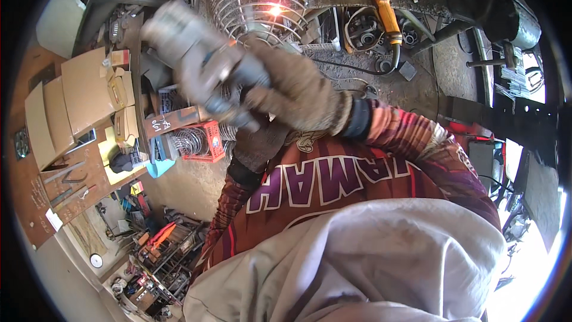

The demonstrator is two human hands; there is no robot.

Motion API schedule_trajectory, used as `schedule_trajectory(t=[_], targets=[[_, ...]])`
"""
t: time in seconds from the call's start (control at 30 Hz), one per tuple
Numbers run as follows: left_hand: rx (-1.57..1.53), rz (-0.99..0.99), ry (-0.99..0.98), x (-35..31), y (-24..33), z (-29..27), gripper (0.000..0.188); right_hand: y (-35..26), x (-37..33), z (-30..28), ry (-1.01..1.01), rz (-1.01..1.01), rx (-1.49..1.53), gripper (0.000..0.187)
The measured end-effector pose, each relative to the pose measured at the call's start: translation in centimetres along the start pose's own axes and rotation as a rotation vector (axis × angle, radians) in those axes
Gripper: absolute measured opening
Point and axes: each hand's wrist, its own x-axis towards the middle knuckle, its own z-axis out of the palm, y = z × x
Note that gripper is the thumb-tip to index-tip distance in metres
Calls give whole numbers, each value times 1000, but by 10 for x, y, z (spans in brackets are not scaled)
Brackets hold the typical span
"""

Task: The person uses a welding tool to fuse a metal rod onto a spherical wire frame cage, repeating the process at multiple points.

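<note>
A bulky grey tool [199, 53] with a rounded, cylinder-like end is raised before my chest, smeared by motion, so I cannot make out its exact kind. My right hand [298, 86], in a worn brown work glove, has its fingers wrapped round the tool. Lower and closer to my body is my left hand [259, 143] in a darker glove, by the tool's lower end; its fingers are mostly hidden. Beyond the tool stands a rounded wire cage [229, 1] of curved metal rods, with a bright orange glow [275, 11] among them.
An orange angle grinder [381, 3] with a black cord lies at the far right. On the left, flattened cardboard [89, 89] rests on a brown table [42, 203]. A red crate [213, 141] stands beside coiled metal rings [189, 142]. Cluttered metal parts [164, 262] fill the lower left.
</note>
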Motion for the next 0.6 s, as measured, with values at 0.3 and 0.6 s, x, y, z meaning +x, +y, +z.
schedule_trajectory(t=[0.3,0.6], targets=[[-328,-113,123,-22,-6,0,29,38,-12,2,255,-60,18,54],[-619,-307,307,-59,-30,-8,56,189,-24,-30,293,461,615,50]])
